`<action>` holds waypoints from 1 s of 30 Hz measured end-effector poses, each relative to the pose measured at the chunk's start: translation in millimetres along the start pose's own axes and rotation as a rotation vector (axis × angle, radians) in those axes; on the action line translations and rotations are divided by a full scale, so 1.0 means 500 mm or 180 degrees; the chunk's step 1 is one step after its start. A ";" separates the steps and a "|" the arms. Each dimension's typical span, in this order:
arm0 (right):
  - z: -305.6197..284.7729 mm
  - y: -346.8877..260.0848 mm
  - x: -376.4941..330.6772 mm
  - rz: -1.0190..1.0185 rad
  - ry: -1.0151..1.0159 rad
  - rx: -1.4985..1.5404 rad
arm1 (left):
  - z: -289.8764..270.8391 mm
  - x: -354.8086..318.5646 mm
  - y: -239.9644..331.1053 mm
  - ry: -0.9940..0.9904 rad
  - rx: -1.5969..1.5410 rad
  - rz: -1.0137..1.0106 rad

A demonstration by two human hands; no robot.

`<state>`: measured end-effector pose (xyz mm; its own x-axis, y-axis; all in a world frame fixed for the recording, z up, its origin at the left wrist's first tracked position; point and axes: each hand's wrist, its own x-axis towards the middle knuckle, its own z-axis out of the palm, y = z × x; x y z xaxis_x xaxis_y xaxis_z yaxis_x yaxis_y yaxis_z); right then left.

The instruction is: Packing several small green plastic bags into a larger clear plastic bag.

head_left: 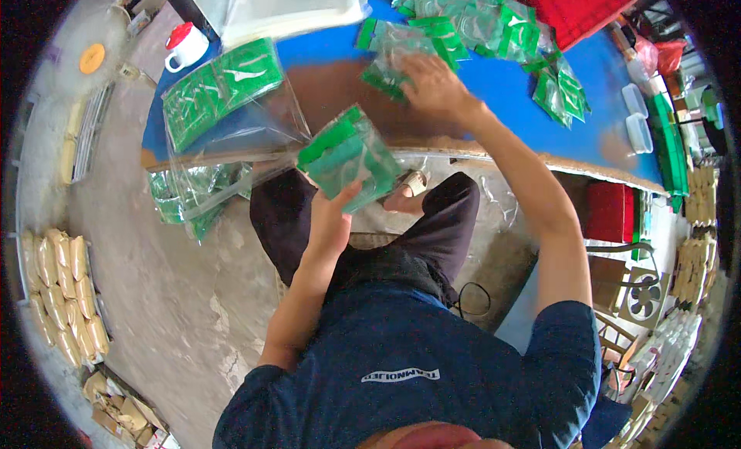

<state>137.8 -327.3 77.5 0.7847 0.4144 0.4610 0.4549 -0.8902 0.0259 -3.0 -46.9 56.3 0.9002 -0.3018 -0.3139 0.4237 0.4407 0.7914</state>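
My left hand (333, 216) is closed on the lower end of a small stack of clear plastic packets (351, 159) with green headers, held just off the table's near edge. Reaching over the blue tabletop, my right hand (436, 86) touches a group of similar packets (386, 51) with its fingers stretched out; motion softens their outline. Beyond it spreads a larger pile of green and clear packets (494, 24). To the left, a big clear bag (270, 125) lies over the table edge, with green-topped packets (224, 90) in neat rows at its far end.
A white mug (185, 47) with a red lid stands at the table's left, beside a translucent white bin (285, 13). At the far right sits a red tray (575, 9). Small clear containers (638, 132) line the right edge. More bagged packets (204, 190) hang below the table's left end.
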 end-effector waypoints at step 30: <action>-0.051 -0.039 -0.057 0.0667 0.0700 0.0034 | -0.053 0.036 0.026 -0.0059 -0.0554 -0.0182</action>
<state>95.8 -326.5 86.4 0.7525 0.1699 0.6363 0.2980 -0.9494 -0.0989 21.1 -24.3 47.0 0.8728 -0.3454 -0.3447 0.4866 0.5615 0.6693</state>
